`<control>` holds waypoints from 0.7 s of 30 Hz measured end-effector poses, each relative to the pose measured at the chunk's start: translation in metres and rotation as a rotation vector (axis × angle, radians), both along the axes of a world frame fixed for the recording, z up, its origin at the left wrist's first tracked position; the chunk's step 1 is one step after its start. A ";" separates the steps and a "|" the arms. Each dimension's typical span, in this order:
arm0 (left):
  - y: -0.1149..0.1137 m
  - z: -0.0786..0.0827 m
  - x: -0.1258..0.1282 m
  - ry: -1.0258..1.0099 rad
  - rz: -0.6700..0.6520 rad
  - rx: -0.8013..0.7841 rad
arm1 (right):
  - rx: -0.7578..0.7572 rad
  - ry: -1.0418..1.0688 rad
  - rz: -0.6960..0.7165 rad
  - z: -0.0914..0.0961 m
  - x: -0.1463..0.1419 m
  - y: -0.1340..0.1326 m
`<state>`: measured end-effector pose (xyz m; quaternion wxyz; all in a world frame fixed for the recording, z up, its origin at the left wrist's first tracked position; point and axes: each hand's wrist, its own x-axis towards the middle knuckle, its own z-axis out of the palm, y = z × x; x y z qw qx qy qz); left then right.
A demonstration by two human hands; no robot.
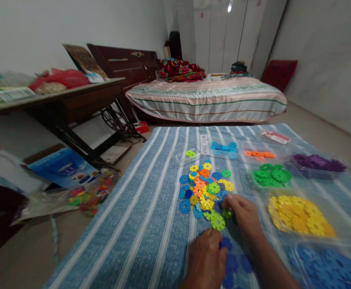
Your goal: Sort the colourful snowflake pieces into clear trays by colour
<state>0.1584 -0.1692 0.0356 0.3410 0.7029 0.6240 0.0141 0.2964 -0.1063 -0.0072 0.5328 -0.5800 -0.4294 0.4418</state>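
A heap of mixed coloured snowflake discs [203, 190] lies on a blue striped cloth [151, 208]. My right hand [244, 214] reaches into the heap's near right edge, its fingers pinched on a green disc [227, 213]. My left hand [205, 259] rests lower on the cloth with curled fingers pressing on dark blue discs [231, 261] beside it. Clear trays to the right hold sorted discs: yellow [300, 216], green [271, 174], dark blue [331, 267], purple [318, 162], orange [258, 154] and light blue [223, 148].
A bed [208, 98] stands beyond the cloth, with white wardrobes [220, 32] behind it. A dark sewing table [69, 100] with clutter stands at the left. A blue box [63, 168] and a plastic bag of discs [88, 196] lie on the floor.
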 end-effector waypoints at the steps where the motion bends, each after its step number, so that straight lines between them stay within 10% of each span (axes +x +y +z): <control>1: 0.001 0.000 -0.001 -0.004 0.001 -0.006 | -0.003 0.000 -0.001 0.000 0.000 0.000; 21: 0.010 -0.017 0.007 0.011 -0.116 -0.123 | -0.013 -0.015 0.009 -0.005 -0.001 -0.003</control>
